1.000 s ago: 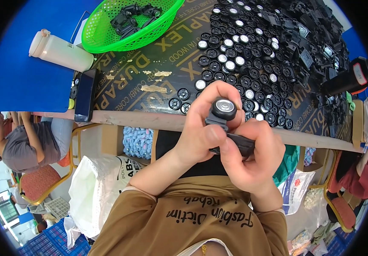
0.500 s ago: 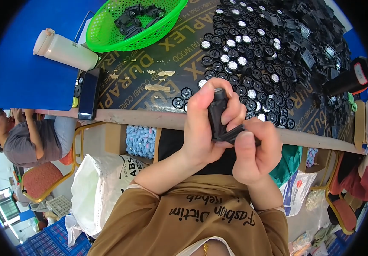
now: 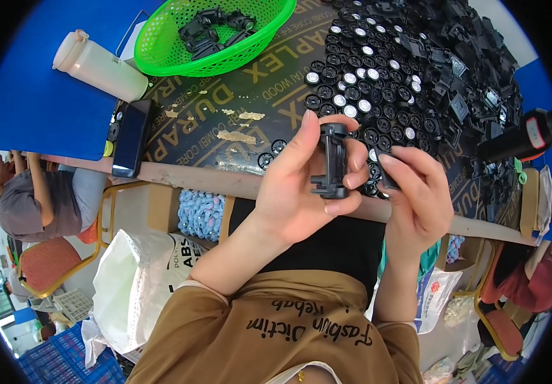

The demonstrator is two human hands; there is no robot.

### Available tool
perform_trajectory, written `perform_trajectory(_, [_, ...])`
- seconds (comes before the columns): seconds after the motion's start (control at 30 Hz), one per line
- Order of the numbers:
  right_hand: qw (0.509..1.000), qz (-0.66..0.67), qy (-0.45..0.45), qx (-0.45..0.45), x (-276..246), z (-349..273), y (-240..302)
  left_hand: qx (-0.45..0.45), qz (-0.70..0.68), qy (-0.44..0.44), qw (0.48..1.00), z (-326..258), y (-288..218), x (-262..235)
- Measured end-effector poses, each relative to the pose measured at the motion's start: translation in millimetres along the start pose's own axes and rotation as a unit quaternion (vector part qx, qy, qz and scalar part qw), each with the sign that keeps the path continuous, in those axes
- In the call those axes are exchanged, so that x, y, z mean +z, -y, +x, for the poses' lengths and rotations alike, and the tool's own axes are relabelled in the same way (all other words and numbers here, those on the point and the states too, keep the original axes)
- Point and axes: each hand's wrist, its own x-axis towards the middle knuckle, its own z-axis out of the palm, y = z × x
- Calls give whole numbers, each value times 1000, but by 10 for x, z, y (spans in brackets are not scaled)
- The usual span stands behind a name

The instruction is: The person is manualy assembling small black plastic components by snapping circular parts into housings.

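My left hand (image 3: pixel 289 185) is closed around a black plastic frame-like part (image 3: pixel 334 160), held upright above the table's near edge. Its thumb stands up beside the part while the other fingers wrap the far side. To the right, a little apart, my right hand (image 3: pixel 422 198) pinches a small dark piece (image 3: pixel 387 171) between thumb and fingers; most of that piece is hidden. Just beyond both hands lie many small black wheels (image 3: pixel 385 126), some with silver hubs. A heap of loose black plastic parts (image 3: pixel 474 70) spreads behind them on the right.
A green basket (image 3: pixel 250 56) holding several black assemblies stands at the far left, near a white bottle (image 3: pixel 100 67) and a dark phone (image 3: pixel 132 137). On the right lies a black cylindrical tool (image 3: pixel 518 139). Below the table's edge is a white sack (image 3: pixel 129 281). Another person (image 3: pixel 39 198) sits left.
My right hand has drawn away to the right from the black part, with a small dark piece in its fingers. My left hand has turned the part more upright and opened its grip around it.
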Motion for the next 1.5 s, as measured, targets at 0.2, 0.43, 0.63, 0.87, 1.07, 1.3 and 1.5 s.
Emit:
perform_trajectory(0.2, [994, 102, 18, 16, 82, -38, -15, -43, -61, -30, 997, 35, -10, 22])
perform_trajectory(0.43, [938, 306, 23, 161, 57, -26, 65, 50, 128, 17, 990, 57, 21, -8])
perform_trajectory(0.63, [949, 265, 66, 158, 103, 42, 342, 106, 249, 19, 962, 22, 71, 41])
perform_trajectory(0.87, [951, 253, 37, 172, 141, 9, 375, 138, 289, 10, 947, 12, 99, 37])
perform_trajectory(1.07, [957, 244, 45, 150, 150, 2, 378, 139, 315, -9, 939, -6, 111, 63])
perform_trajectory(1.3, [967, 180, 80, 163, 92, 59, 363, 151, 359, -35, 920, -16, 157, 43])
perform_trajectory(1.5, [967, 173, 83, 165, 52, 91, 386, 208, 467, 4, 859, -41, 118, 30])
